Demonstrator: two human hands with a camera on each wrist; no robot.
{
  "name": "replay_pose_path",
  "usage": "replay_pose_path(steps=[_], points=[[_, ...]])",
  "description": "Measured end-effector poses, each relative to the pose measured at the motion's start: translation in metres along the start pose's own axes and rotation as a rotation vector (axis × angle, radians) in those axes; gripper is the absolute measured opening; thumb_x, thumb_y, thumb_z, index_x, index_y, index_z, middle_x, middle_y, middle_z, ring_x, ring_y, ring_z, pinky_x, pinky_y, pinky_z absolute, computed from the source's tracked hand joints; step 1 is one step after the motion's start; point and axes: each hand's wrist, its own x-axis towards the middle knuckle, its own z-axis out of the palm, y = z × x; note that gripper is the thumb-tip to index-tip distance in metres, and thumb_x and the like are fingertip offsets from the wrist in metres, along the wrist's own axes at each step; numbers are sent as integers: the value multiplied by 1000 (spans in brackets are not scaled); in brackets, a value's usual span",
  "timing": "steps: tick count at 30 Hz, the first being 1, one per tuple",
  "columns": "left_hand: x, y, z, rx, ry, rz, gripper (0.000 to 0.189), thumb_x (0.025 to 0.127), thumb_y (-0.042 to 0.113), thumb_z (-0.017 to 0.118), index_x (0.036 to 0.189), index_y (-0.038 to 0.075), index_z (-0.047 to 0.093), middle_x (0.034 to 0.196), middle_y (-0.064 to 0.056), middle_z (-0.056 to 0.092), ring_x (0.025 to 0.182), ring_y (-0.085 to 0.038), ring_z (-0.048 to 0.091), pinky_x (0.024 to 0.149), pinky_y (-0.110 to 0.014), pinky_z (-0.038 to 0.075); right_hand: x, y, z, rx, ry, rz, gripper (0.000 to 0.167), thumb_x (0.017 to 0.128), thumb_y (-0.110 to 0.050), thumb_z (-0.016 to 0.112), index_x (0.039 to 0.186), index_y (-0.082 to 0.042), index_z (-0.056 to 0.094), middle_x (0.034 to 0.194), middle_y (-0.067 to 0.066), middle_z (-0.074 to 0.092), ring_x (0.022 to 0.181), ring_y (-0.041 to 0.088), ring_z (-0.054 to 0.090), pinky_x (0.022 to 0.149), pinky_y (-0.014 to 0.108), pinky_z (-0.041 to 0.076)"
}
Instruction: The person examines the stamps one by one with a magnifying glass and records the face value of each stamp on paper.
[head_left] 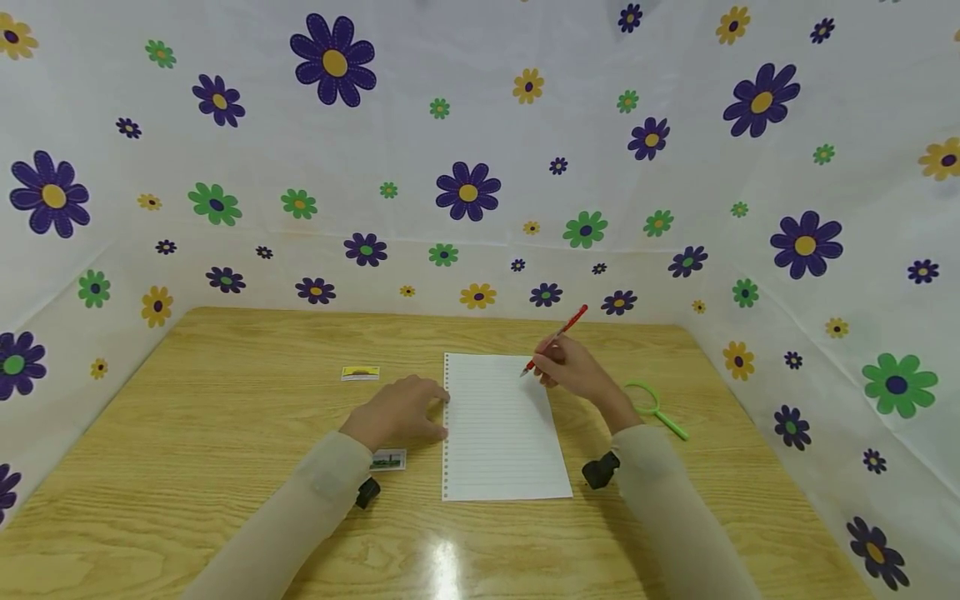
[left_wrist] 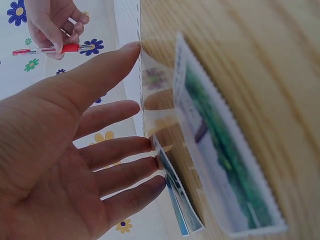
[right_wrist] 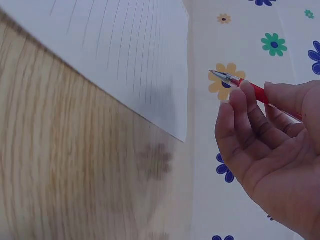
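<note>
A lined sheet of paper (head_left: 498, 442) with punched holes down its left side lies on the wooden table. My right hand (head_left: 573, 371) pinches a red pen (head_left: 576, 317) over the sheet's upper right part, tip pointing down and left. In the right wrist view, the pen's tip (right_wrist: 220, 75) stands clear of the paper. Thumb and fingers spread, my left hand (head_left: 401, 408) rests at the sheet's left edge. Near its wrist lies a stamp-like picture card (head_left: 390, 460), partly covered by the arm; the left wrist view shows its perforated edge and green picture (left_wrist: 225, 155).
A yellow picture card (head_left: 360, 373) lies beyond my left hand. To the right of my right hand is a green magnifying glass (head_left: 671, 425), its lens rim partly behind the wrist. A white flowered cloth (head_left: 405, 167) encloses the table's back and sides.
</note>
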Motion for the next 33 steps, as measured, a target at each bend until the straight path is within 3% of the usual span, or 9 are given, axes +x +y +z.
replay_pose_path(steps=[4, 14, 33], points=[[-1, 0, 1, -2, 7, -4, 55, 89, 37, 82, 137, 15, 66, 147, -6, 61, 140, -32, 52, 117, -52, 43, 4, -2, 6, 3, -13, 29, 20, 105, -8, 56, 118, 7, 57, 105, 32, 70, 81, 22, 70, 81, 41, 65], [-1, 2, 0, -9, 11, -4, 54, 89, 36, 82, 136, 15, 67, 145, -6, 62, 139, -32, 53, 116, -51, 44, 14, -7, 24, 33, -35, 93, 26, 103, -11, 55, 117, 9, 63, 96, 19, 71, 76, 14, 65, 76, 26, 62], [4, 2, 1, 16, 1, -21, 54, 87, 38, 83, 134, 16, 68, 144, -7, 62, 139, -31, 53, 117, -51, 44, 30, -7, 56, 139, 44, 225, 27, 97, -24, 73, 111, -1, 74, 94, 7, 76, 74, 11, 68, 77, 28, 63]])
